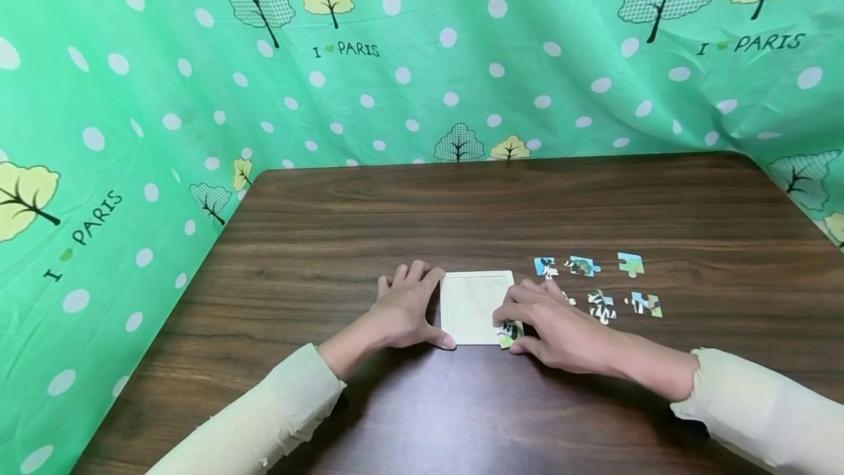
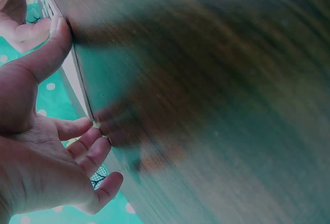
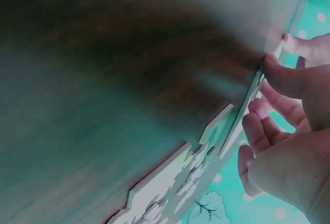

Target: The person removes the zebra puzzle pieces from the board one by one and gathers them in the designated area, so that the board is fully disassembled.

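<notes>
A pale, square puzzle tray (image 1: 471, 306) with a raised border lies flat on the table. My left hand (image 1: 404, 310) is spread along its left side, the thumb touching near the lower left corner and the index finger near the upper left. At the tray's lower right corner, my right hand (image 1: 554, 325) pinches a jigsaw piece (image 1: 507, 333) printed in green, black and white. The right fingers partly cover that piece, so whether it lies flush inside the border cannot be told. In the left wrist view, the left hand (image 2: 49, 147) touches the tray's edge.
Several loose jigsaw pieces lie in two rows right of the tray, among them a blue-and-green one (image 1: 631, 264) and a zebra-striped one (image 1: 601, 306). One is partly hidden behind the right hand. A green polka-dot curtain (image 1: 409, 42) hangs behind the brown wooden table (image 1: 330, 218).
</notes>
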`<state>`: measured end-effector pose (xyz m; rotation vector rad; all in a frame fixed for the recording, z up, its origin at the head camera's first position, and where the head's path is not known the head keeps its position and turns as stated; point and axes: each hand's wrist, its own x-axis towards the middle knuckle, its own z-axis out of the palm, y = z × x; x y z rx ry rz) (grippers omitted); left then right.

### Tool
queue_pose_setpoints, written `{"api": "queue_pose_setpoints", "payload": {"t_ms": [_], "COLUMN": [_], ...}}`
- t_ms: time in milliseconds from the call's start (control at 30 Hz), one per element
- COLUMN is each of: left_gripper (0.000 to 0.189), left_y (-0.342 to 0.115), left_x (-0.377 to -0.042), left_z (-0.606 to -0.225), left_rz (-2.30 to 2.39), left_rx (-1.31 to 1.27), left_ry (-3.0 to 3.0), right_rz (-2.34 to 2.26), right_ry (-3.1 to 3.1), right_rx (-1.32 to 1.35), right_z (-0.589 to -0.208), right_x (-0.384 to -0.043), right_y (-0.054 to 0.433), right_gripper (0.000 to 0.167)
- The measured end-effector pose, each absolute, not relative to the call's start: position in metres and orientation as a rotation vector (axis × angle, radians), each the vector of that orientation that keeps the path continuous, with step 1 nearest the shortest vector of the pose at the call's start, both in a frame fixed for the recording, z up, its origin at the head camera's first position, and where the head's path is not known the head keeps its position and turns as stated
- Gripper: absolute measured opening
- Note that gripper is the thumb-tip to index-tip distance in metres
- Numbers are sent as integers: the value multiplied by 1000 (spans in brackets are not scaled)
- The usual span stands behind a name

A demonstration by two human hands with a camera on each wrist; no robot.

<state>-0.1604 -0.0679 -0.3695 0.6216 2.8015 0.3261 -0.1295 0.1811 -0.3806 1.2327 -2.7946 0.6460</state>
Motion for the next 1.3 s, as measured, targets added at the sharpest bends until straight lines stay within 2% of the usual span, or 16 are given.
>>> {"api": "queue_pose_setpoints", "payload": {"t_ms": [267,567,967,1300], "left_gripper": [96,96,97,95], "left_y": [-68,-67,-68,-69], "left_x": [-161,-161,-160,-159], "left_z": [-370,-369,-369,-369], "left_rz": [335,331,328,336], "left_rx": [631,640,641,645], "left_ry": [2805,2806,2802,2803], "right_rz": [662,675,508,322], "right_ry": [-2808,-2820,-2851,-2965], "right_rx": [1255,1069,964,887], "right_z": [-371,-356,-373,-378], "right_x": [-129,-124,-107,-104], "right_y": [187,240,322,339], "right_gripper": [33,41,54,55]}}
